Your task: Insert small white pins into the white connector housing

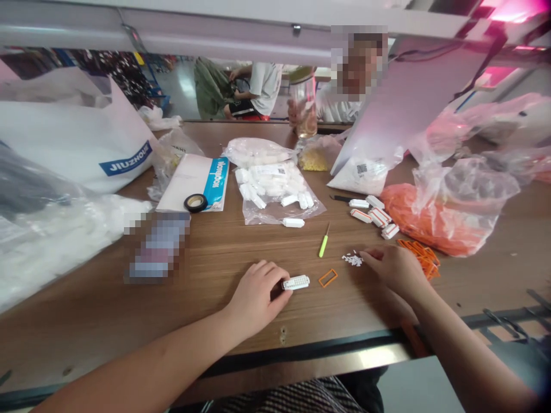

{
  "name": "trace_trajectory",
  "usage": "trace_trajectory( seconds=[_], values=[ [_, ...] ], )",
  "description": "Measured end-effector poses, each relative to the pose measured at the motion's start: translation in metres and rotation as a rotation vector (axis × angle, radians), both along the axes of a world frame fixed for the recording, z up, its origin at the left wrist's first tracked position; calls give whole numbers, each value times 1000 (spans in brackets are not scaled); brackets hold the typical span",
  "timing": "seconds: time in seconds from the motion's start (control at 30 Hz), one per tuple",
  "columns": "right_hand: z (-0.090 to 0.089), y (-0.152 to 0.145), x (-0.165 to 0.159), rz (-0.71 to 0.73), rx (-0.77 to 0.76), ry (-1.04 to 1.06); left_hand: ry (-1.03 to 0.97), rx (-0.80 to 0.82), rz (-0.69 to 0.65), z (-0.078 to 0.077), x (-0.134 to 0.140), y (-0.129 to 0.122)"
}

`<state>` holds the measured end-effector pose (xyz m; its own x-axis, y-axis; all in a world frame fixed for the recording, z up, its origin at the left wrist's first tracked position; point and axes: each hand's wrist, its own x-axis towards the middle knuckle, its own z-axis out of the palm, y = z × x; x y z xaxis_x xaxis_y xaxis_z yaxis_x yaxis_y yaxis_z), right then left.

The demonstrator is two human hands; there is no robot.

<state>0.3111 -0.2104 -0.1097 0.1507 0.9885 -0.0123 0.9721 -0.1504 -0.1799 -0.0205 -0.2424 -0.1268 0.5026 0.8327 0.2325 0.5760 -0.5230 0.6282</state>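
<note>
My left hand (257,297) rests on the brown table (215,252) and pinches one end of a small white plastic connector (296,282). An orange rectangular seal ring (328,277) lies just right of it. My right hand (394,268) lies palm down, its fingertips touching a little heap of tiny white pieces (353,260). A pile of orange rings (424,258) sits right beside that hand. A green-handled pick tool (323,244) lies between the connector and the clear bag of white parts (275,189).
Several finished white connectors with orange edges (372,215) lie by a big clear bag of orange rings (439,221). A roll of black tape (196,202) sits on a white notebook. White bags crowd the left. A person sits across the table.
</note>
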Motion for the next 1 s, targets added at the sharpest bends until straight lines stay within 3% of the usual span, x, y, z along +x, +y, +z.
trace_trajectory(
  seconds=[0.1,0.23,0.3,0.37,0.43,0.53,1.0],
  values=[
    [-2,4,11,-40,47,209,-2,-1,3,0,0,0],
    [12,2,-3,-11,94,354,3,-4,1,1,0,0],
    [21,-3,-25,105,120,449,7,-6,5,1,0,0],
    [28,-10,-52,308,125,550,14,-11,10,1,0,0],
    [29,-16,-78,542,122,617,20,-13,11,1,0,0],
    [23,-22,-106,732,127,640,22,-10,2,1,0,-1],
    [7,-22,-122,815,210,510,40,-7,6,0,-1,-1]
  ],
)
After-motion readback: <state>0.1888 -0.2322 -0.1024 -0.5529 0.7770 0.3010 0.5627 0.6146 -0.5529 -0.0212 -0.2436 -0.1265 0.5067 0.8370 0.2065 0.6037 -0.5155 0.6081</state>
